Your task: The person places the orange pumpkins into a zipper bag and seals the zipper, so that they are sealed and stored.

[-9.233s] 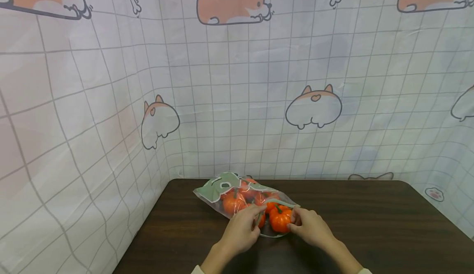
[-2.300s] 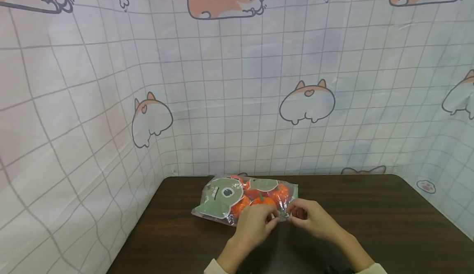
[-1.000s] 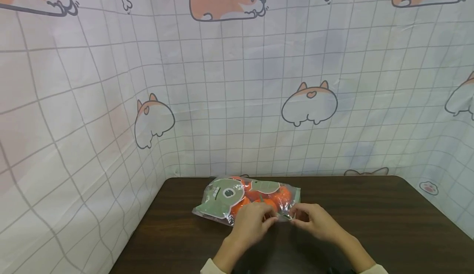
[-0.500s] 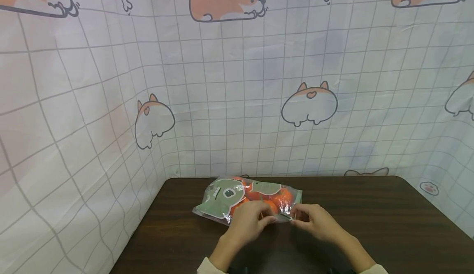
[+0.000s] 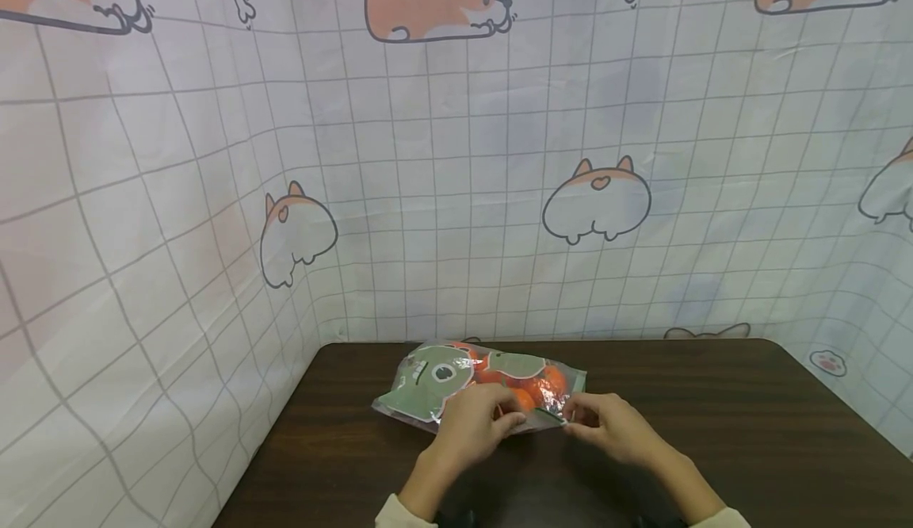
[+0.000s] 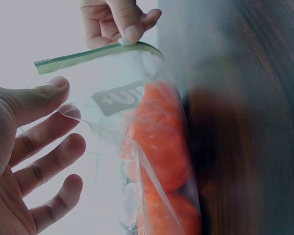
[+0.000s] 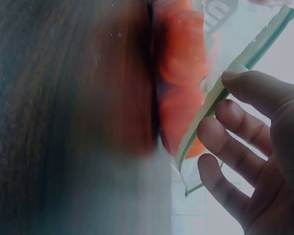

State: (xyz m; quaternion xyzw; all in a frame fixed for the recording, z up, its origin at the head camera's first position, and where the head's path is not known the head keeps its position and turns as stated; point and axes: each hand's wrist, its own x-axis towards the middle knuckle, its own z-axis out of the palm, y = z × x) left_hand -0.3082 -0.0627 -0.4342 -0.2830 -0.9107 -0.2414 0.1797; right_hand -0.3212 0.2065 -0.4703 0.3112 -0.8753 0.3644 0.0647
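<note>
A clear zip bag [image 5: 417, 393] with a green cartoon print lies on the table, its mouth towards the right. Several orange toy pumpkins [image 5: 551, 385] show through its film. My right hand [image 5: 619, 431] pinches the green zip strip [image 7: 213, 100] between thumb and fingers, at a small white slider [image 6: 125, 42]. On the other side of the mouth, my left hand [image 5: 467, 426] pinches the bag's thin film between thumb and index finger, the other fingers spread. The green strip stretches between the two hands. Part of the bag's near side is hidden behind my left hand.
The dark wooden table [image 5: 713, 417] extends to both sides of the bag. A white gridded cloth [image 5: 456, 290] with cartoon dogs hangs behind and along the left and right sides.
Earlier the right hand held a pumpkin at the bag's open mouth; that pumpkin is now inside. Over the last second my left hand slid left, baring more of the strip; the right shifted slightly right.
</note>
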